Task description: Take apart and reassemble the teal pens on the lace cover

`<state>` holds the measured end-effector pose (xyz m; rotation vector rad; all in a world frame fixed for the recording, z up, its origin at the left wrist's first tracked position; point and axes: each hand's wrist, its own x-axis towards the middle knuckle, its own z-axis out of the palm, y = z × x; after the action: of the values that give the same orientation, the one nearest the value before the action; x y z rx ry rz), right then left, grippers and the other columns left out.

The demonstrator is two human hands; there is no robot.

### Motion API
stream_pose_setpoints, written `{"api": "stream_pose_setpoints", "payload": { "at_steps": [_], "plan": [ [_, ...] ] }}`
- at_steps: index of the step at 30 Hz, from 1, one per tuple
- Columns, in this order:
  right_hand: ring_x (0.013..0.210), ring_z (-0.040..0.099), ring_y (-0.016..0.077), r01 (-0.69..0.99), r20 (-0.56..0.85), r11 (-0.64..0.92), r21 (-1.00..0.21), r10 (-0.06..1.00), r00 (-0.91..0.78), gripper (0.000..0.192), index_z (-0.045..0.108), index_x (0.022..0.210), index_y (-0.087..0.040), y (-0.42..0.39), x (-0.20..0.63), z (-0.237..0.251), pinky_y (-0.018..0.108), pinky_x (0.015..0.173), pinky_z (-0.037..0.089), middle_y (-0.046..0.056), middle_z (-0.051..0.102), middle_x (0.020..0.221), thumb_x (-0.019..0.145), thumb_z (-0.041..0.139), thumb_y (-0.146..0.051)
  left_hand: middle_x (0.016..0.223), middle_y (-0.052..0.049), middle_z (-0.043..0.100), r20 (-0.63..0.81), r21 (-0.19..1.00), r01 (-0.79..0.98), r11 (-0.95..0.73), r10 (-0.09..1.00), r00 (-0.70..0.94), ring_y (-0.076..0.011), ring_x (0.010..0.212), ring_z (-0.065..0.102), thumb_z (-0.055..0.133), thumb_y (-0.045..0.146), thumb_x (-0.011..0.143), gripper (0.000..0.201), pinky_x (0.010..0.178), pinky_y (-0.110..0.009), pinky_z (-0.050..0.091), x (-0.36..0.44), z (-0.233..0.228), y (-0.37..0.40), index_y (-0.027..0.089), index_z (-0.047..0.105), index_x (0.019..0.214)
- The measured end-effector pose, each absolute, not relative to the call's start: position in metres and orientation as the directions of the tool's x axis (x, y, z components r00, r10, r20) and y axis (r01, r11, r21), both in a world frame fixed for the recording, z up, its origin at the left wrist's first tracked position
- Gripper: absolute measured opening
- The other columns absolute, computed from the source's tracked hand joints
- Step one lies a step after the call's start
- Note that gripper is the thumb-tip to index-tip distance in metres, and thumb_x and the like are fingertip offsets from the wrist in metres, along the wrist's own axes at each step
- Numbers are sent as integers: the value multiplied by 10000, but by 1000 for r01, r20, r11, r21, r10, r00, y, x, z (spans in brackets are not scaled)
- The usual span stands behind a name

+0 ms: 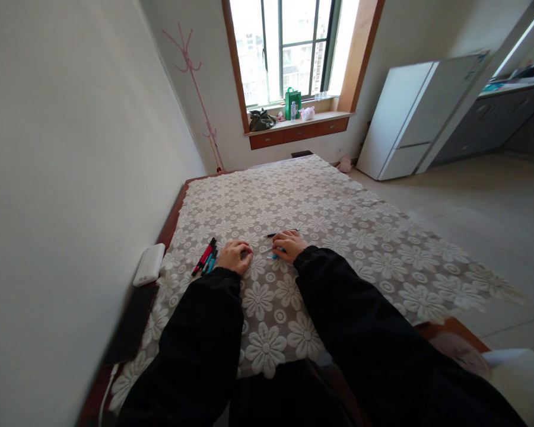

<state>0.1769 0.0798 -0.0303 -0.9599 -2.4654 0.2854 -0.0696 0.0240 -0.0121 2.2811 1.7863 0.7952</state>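
Note:
On the flowered lace tablecloth [267, 350], my left hand [234, 256] rests with curled fingers. Something small and dark shows between its thumb and fingers, too hidden to name. Just left of it lies a bunch of red, black and teal pens [203, 258], side by side. My right hand [289, 245] is closed over a small blue thing [275, 257], mostly covered by the fingers. A thin white stick [266, 250] pokes out towards my left hand. Beyond my right hand's knuckles lies a slim black pen [273, 235]. The two hands are a short gap apart.
A white box-like device [149, 265] and a dark flat tablet-like thing [131, 325] with a white cable lie along the left edge by the wall. A pink coat stand [200, 95], a window sill with bags and a white fridge [403, 118] are beyond the table.

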Motion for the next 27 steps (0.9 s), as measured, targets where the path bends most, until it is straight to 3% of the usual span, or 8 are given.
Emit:
{"api": "stream_pose_setpoints", "payload": {
  "at_steps": [12,16,27],
  "plan": [
    [1039,588,233,489,344,789,-371,606,-717,218,726,921,-242,78,175,-29,417,970,336,37,710,1050,836,711,-442,1067,-38,717,314,433,856,-283,937,152,-252,1111,587,677,258,781,110,1030,-414,450,-69,-10,24,241,735,873],
    [1057,577,227,468,352,803,-369,587,-730,136,721,889,-250,79,173,-33,411,978,344,28,698,1069,814,739,-362,1062,-34,718,321,425,863,-275,937,140,-257,1114,586,669,199,736,130,1027,-413,450,-69,-11,23,239,731,842],
    [1046,566,223,464,345,817,-341,568,-747,61,707,889,-239,68,163,-26,406,984,333,37,691,1052,833,697,-262,1060,-26,723,313,421,857,-298,934,171,-238,1097,589,668,297,820,100,1028,-398,450,-72,-19,29,251,750,853]
  ]
}}
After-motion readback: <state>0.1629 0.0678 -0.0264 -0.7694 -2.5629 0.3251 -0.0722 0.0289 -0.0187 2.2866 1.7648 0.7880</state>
